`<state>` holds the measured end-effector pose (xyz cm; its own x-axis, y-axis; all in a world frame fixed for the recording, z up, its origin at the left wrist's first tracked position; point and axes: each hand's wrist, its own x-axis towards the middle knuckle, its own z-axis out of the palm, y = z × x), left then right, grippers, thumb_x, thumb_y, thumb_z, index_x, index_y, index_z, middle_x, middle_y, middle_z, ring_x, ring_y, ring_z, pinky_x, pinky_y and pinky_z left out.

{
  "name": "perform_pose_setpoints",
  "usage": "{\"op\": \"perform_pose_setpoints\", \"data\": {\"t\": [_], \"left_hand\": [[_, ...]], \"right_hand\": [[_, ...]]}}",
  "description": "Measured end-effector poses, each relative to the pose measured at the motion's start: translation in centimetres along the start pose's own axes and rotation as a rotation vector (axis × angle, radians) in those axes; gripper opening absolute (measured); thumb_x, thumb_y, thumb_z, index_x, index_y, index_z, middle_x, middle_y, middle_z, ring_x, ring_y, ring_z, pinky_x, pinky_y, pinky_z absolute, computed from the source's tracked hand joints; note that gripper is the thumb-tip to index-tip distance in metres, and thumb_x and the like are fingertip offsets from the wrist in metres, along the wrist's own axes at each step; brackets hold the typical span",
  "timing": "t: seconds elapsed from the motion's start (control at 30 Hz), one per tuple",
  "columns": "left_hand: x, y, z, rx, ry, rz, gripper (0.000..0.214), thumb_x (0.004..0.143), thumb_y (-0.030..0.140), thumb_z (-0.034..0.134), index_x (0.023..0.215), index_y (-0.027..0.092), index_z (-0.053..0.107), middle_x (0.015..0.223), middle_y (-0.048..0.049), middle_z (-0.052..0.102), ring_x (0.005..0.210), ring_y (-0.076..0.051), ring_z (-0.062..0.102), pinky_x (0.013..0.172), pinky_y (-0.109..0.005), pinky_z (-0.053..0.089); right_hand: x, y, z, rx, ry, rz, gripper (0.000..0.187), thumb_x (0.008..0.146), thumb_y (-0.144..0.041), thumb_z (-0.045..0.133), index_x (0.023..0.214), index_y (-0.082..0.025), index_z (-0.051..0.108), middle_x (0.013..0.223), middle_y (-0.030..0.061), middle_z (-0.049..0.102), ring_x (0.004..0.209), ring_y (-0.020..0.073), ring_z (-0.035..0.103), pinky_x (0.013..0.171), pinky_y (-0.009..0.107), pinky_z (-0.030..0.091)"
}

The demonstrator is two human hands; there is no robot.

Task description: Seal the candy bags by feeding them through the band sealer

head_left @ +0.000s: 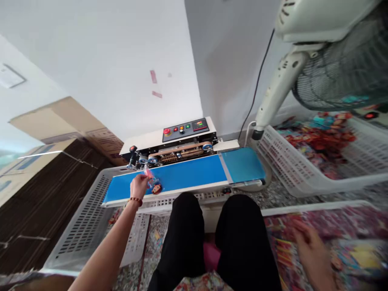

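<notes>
My left hand point(138, 187), with a beaded bracelet at the wrist, pinches the edge of a small clear plastic packet point(154, 181) with a cartoon face at its lower end. The packet lies over the blue conveyor belt point(194, 173) of a band sealing machine point(169, 142), its upper end at the machine's metal wheels. Low on the right, my right hand point(313, 252) is over a basket of colourful packets point(354, 222). Motion blurs its fingers, and I cannot tell whether they hold anything.
A white basket point(281, 161) of red packets stands at the right, beneath a fan point(339, 68). Another white basket point(81, 222) sits under the belt's left end. Cardboard stacks point(36, 202) line the left side. My knees point(188, 218) are close to the belt's front edge.
</notes>
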<state>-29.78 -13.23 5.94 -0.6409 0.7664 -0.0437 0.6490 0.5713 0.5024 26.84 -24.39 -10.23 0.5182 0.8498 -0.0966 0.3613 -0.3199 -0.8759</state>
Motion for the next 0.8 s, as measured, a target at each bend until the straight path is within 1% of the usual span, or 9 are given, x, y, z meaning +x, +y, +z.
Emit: {"op": "perform_pose_setpoints", "data": {"t": [0.1, 0.17, 0.27, 0.37, 0.43, 0.5, 0.6, 0.7, 0.8], "left_hand": [[-2.4, -0.3, -1.1, -0.117, 0.121, 0.184, 0.029, 0.085, 0.047, 0.056, 0.093, 0.020, 0.065, 0.088, -0.0060, 0.074, 0.074, -0.022, 0.069, 0.067, -0.029, 0.048], [-4.8, 1.0, -1.1, -0.200, 0.136, 0.333, 0.032, 0.088, 0.051, 0.055, 0.096, 0.021, 0.065, 0.092, -0.0060, 0.073, 0.080, -0.022, 0.069, 0.071, -0.030, 0.049], [-9.0, 4.7, -0.1, -0.254, 0.115, 0.529, 0.030, 0.093, 0.050, 0.054, 0.095, 0.022, 0.066, 0.088, -0.0048, 0.069, 0.077, -0.020, 0.065, 0.072, -0.029, 0.049], [-12.1, 8.4, 1.6, -0.317, 0.079, 0.634, 0.029, 0.095, 0.049, 0.054, 0.089, 0.023, 0.065, 0.082, -0.0037, 0.065, 0.069, -0.018, 0.059, 0.068, -0.029, 0.047], [-13.0, 10.1, 2.9, -0.399, 0.074, 0.597, 0.029, 0.091, 0.053, 0.059, 0.090, 0.024, 0.063, 0.079, -0.0027, 0.063, 0.066, -0.018, 0.058, 0.065, -0.030, 0.047], [-12.8, 11.2, 4.3, -0.514, 0.078, 0.528, 0.036, 0.085, 0.055, 0.067, 0.101, 0.023, 0.062, 0.084, -0.0027, 0.064, 0.067, -0.018, 0.059, 0.063, -0.029, 0.047], [-11.4, 12.6, 6.2, -0.668, -0.082, 0.537, 0.046, 0.083, 0.054, 0.070, 0.115, 0.023, 0.065, 0.100, -0.0066, 0.067, 0.080, -0.020, 0.064, 0.067, -0.029, 0.049], [-10.2, 14.4, 7.5, -0.701, -0.278, 0.612, 0.033, 0.085, 0.053, 0.065, 0.095, 0.023, 0.076, 0.096, -0.0077, 0.071, 0.087, -0.022, 0.064, 0.076, -0.031, 0.050], [-9.8, 16.4, 8.5, -0.712, -0.359, 0.660, 0.029, 0.083, 0.050, 0.066, 0.086, 0.024, 0.080, 0.094, -0.0079, 0.073, 0.093, -0.024, 0.064, 0.087, -0.034, 0.048]], "right_hand": [[-0.2, -7.6, 1.8, 0.118, 0.012, -0.006, 0.036, 0.074, -0.065, 0.063, 0.097, -0.037, 0.067, 0.096, 0.0070, 0.077, 0.093, 0.0369, 0.074, 0.088, 0.054, 0.059], [-1.4, -13.8, 4.2, 0.276, -0.166, -0.071, 0.041, 0.075, -0.064, 0.066, 0.100, -0.032, 0.068, 0.098, 0.0072, 0.078, 0.087, 0.0338, 0.075, 0.082, 0.050, 0.061], [-3.4, -22.9, 9.6, 0.397, -0.550, -0.310, 0.033, 0.087, -0.056, 0.063, 0.102, -0.028, 0.071, 0.106, 0.0065, 0.076, 0.099, 0.0279, 0.074, 0.090, 0.042, 0.059], [-3.9, -28.5, 14.7, 0.421, -0.787, -0.447, 0.039, 0.084, -0.049, 0.072, 0.118, -0.030, 0.068, 0.121, 0.0050, 0.073, 0.106, 0.0238, 0.071, 0.084, 0.033, 0.058], [-3.2, -29.7, 16.3, 0.393, -0.827, -0.493, 0.023, 0.090, -0.046, 0.064, 0.099, -0.026, 0.072, 0.100, 0.0027, 0.077, 0.092, 0.0210, 0.071, 0.082, 0.031, 0.056], [-1.9, -29.6, 16.3, 0.404, -0.804, -0.477, 0.023, 0.093, -0.043, 0.061, 0.090, -0.024, 0.074, 0.090, 0.0014, 0.076, 0.086, 0.0202, 0.070, 0.083, 0.031, 0.054], [0.4, -28.5, 14.9, 0.492, -0.779, -0.452, 0.023, 0.092, -0.042, 0.064, 0.094, -0.024, 0.078, 0.098, 0.0017, 0.078, 0.095, 0.0215, 0.071, 0.090, 0.032, 0.053], [2.7, -27.7, 13.6, 0.492, -0.751, -0.510, 0.022, 0.089, -0.043, 0.068, 0.093, -0.026, 0.081, 0.102, 0.0023, 0.078, 0.101, 0.0226, 0.070, 0.096, 0.034, 0.052], [4.7, -27.1, 13.1, 0.473, -0.687, -0.528, 0.021, 0.087, -0.043, 0.069, 0.089, -0.026, 0.081, 0.099, 0.0027, 0.078, 0.098, 0.0223, 0.070, 0.095, 0.034, 0.053]]}}
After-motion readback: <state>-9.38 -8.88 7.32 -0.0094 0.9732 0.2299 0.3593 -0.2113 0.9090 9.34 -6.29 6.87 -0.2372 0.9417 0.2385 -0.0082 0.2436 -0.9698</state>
